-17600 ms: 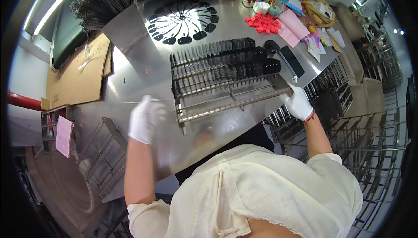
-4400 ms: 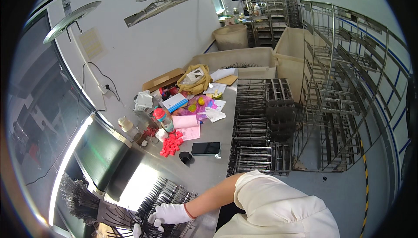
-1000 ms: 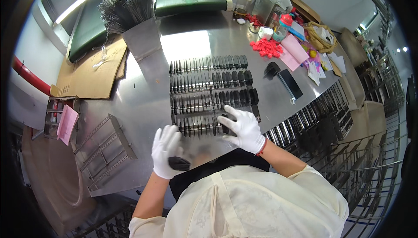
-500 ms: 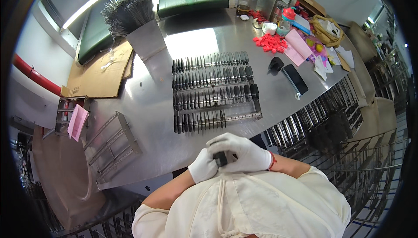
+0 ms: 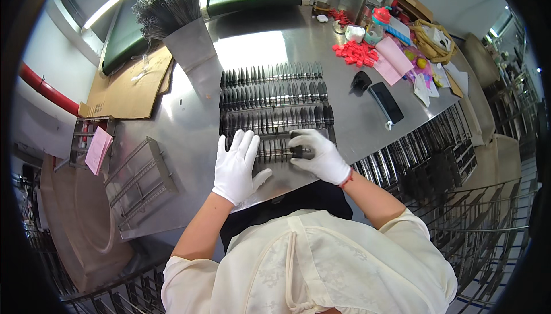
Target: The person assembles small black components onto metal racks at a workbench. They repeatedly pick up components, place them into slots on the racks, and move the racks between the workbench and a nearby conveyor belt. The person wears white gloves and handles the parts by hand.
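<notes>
In the middle of the steel table stands a metal rack (image 5: pixel 319 135) with rows of thin dark oval pieces, lens-like, set on edge. My left hand (image 5: pixel 234 167), white-gloved, lies over the left end of the front row with its fingers spread and nothing gripped. At the right part of that row, my gloved right hand (image 5: pixel 319 156) has its fingers curled round a dark oval piece (image 5: pixel 297 151) close to the last pieces standing there. Whether the held piece touches the rack, I cannot tell. My left hand hides some of the front row.
Left lies an unfilled metal rack (image 5: pixel 139 179). A metal bin of thin wires (image 5: pixel 192 44) stands behind, beside cardboard (image 5: pixel 129 87). On the right are a phone (image 5: pixel 386 102), red clips (image 5: pixel 356 53), pink paper (image 5: pixel 394 61) and bottles. Filled racks (image 5: pixel 422 153) stand beside the table's right edge.
Both hands have moved forward from in front of my chest to the rack's front row. They have parted: the left now lies spread, and the right keeps a dark piece.
</notes>
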Demonstrator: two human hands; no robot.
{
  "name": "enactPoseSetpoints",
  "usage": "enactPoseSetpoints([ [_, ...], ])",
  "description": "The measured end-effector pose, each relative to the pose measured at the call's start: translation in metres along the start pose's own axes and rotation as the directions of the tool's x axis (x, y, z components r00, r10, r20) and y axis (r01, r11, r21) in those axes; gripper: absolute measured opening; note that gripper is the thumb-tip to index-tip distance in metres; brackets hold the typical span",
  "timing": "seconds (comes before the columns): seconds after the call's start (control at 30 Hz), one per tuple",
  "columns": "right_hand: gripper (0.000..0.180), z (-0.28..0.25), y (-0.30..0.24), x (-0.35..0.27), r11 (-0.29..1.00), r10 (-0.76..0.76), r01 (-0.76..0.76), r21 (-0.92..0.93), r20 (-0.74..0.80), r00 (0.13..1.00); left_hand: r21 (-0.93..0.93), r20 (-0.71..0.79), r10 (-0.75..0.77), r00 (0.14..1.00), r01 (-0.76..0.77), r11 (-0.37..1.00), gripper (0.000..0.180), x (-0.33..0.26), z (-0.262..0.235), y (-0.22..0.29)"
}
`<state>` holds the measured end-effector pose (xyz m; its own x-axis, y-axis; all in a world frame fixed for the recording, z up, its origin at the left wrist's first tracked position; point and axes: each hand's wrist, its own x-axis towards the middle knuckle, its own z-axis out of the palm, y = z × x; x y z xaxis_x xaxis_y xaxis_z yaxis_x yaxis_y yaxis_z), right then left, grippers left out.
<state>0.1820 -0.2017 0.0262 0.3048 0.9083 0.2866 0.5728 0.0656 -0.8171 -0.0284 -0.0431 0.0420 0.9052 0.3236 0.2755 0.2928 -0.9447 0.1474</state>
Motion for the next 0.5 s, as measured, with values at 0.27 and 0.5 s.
enactPoseSetpoints([
  [0.27,0.040,-0.002,-0.007,0.001,0.945,-0.163,0.169,-0.281,0.045,0.986,0.033,0.024,-0.012,1.000,0.012,0.999,0.081,-0.002,0.004,0.000],
  [0.5,0.045,-0.046,0.004,-0.021,0.879,-0.124,0.127,-0.460,0.037,0.992,-0.020,0.059,-0.053,0.997,0.054,0.998,0.089,0.002,-0.007,-0.004],
])
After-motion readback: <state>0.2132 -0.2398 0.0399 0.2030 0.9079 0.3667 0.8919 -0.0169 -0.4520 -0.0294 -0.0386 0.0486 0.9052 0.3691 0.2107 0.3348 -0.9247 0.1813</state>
